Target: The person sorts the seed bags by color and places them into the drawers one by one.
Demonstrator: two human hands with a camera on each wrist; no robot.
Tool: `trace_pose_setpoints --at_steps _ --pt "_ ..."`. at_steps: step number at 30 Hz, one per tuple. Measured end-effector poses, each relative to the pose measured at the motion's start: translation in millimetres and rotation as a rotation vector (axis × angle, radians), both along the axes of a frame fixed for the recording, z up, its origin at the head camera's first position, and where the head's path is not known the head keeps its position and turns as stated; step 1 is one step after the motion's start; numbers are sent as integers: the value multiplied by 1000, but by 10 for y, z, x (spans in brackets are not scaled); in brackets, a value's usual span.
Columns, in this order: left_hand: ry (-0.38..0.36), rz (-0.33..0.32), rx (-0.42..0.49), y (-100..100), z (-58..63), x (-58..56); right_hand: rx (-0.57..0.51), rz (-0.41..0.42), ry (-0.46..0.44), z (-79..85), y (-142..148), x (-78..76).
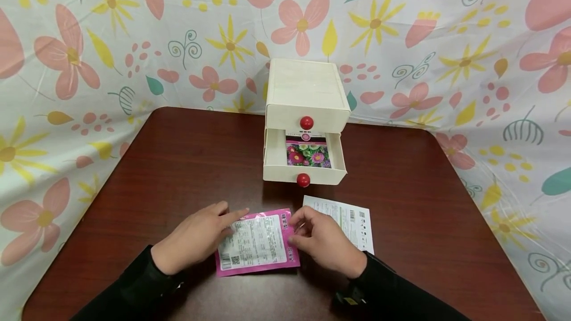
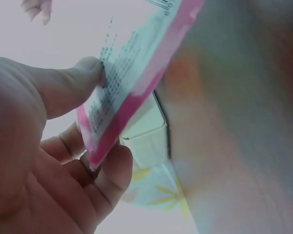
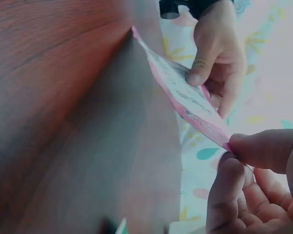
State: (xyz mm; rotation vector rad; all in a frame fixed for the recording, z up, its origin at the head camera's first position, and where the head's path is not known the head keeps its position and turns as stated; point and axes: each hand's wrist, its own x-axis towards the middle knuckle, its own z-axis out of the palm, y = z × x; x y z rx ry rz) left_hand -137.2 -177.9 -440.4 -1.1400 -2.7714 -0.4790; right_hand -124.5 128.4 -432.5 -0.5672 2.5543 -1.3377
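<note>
A flat pink packet [image 1: 256, 244] with a white printed panel, a barcode and a small square code is held between both hands over the near part of the table. The left hand [image 1: 194, 237] pinches its left end, thumb on the printed face and fingers behind, as the left wrist view shows. At the other end, the right hand [image 1: 327, 241] grips the edge between thumb and index finger [image 3: 227, 183]. In the right wrist view the packet [image 3: 185, 100] is tilted, one corner reaching down toward the table. Partly behind the right hand lies a white printed packet [image 1: 343, 217].
A cream two-drawer box [image 1: 308, 83] with red knobs stands at the table's back. Its lower drawer [image 1: 277, 173] is pulled out, with a flower-picture packet [image 1: 308, 155] inside. Brown wooden table [image 1: 200, 162]; a floral cloth [image 1: 223, 4] hangs behind and at the sides.
</note>
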Motion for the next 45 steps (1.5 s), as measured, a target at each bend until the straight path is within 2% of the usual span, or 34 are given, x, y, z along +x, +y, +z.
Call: trace_pose_setpoints --at_steps 4,10,19,24,32,40,45 --pt "-23 -9 33 5 25 -5 -47 -16 -12 48 25 -5" --pt "-46 1 50 1 60 -13 9 22 71 140 63 8" --pt "-3 -34 101 -12 131 -49 -43 34 121 341 129 31" --pt "48 -59 114 -28 150 -75 -32 57 214 489 180 53" --pt "70 -68 126 -13 172 -105 -50 143 392 661 231 90" --pt "175 -19 92 -73 212 -169 -41 137 512 855 352 119" --pt "191 -5 86 -128 241 -217 -10 143 625 982 433 154"
